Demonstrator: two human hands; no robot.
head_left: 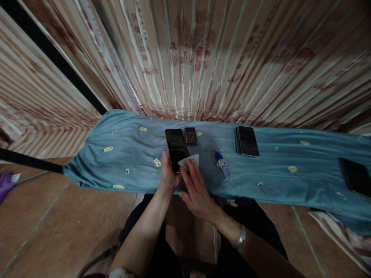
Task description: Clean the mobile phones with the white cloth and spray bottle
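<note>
My left hand (168,173) is wrapped round the lower end of a dark smartphone (176,146), which tilts a little with its black screen facing up. Against the phone's lower right corner lies a thin white wipe (191,159). The fingers of my right hand (196,189) press on that wipe, fingertips over its lower part. Just beyond the phone sits a small dark square device (191,136). To the right of my right hand is a small clear bottle (225,166) with a blue cap, lying on the cloth.
A blue patterned cloth (139,154) covers the long narrow surface. Stacked dark phones or tablets (247,141) lie right of centre, and another dark device (355,175) is near the right edge. A pleated curtain (197,77) hangs behind; black poles (31,160) stand at left.
</note>
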